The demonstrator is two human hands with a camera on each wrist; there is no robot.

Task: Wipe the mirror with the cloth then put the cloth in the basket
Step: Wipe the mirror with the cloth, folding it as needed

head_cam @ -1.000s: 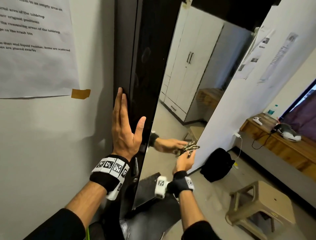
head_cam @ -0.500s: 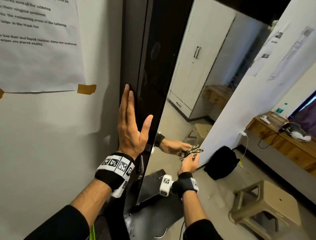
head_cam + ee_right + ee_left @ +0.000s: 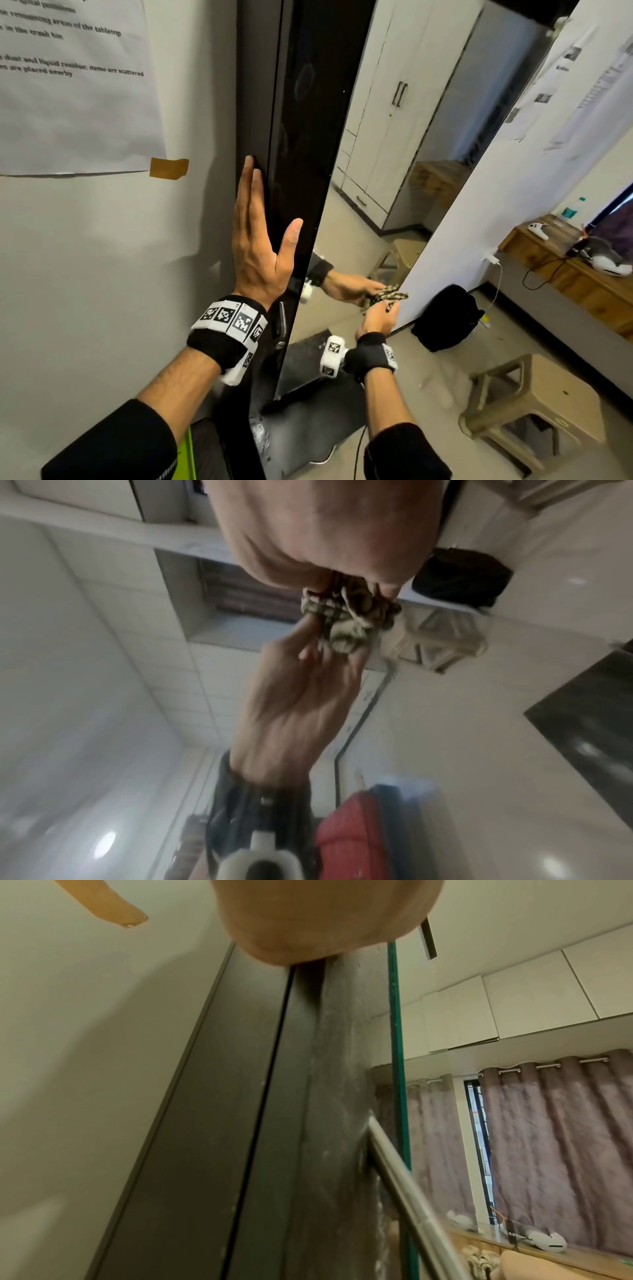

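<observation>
A tall mirror (image 3: 394, 154) is fixed to a dark door. My left hand (image 3: 260, 246) lies flat against the door's dark edge (image 3: 274, 1123) beside the glass, fingers straight and thumb spread. My right hand (image 3: 380, 317) grips a bunched checked cloth (image 3: 394, 295) and presses it on the lower part of the mirror, near its right edge. The hand's reflection meets it there. In the right wrist view the cloth (image 3: 342, 615) sticks out from under the palm of my right hand (image 3: 325, 534), against the glass. No basket is in view.
A beige plastic stool (image 3: 534, 411) stands on the floor at the right, with a black bag (image 3: 445, 318) against the white wall behind it. A wooden desk (image 3: 575, 270) runs along the far right. A taped paper sheet (image 3: 75, 85) hangs on the left wall.
The view has shifted slightly. My right hand keeps the cloth on the lower mirror, nudged a little to the right. The left hand stays flat on the door edge.
</observation>
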